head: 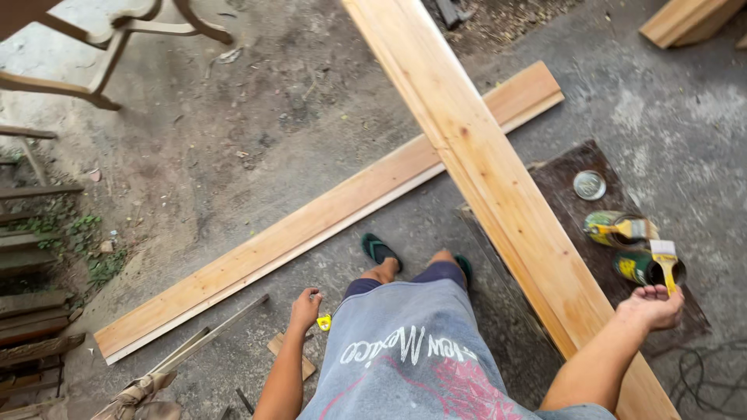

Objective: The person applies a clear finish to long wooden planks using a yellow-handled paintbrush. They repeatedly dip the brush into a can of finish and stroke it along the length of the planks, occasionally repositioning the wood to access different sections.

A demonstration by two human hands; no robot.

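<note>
- Head view: right hand (652,306) holds a paintbrush (665,260) by its yellow handle; bristle end points up and away, over the nearer tin (646,268); brush sits just right of the long plank (498,194).
- Brush handling, my read: light, stiff handle, soft bristles that flex; likely wet and slick near the ferrule, so grip belongs low on the handle, where the hand has it now.
- Right fingers (661,294): curled loosely, palm up, closed on the handle end; pinch rather than full fist.
- Left hand (305,309): down by the left knee, fingers folded in; a small yellow object (324,322) lies just beside it on the floor; cannot tell whether it touches it.
- Tins: two open ones lie on a dark board (560,183); second brush (634,228) rests across the farther tin (611,229); round lid (590,185) lies apart, further up the board.
- Tins look tippy, spill risk if knocked.
- Long plank crosses over a second plank (311,225) on the concrete floor (685,117); both look heavy, rigid, rough-sawn.
</note>
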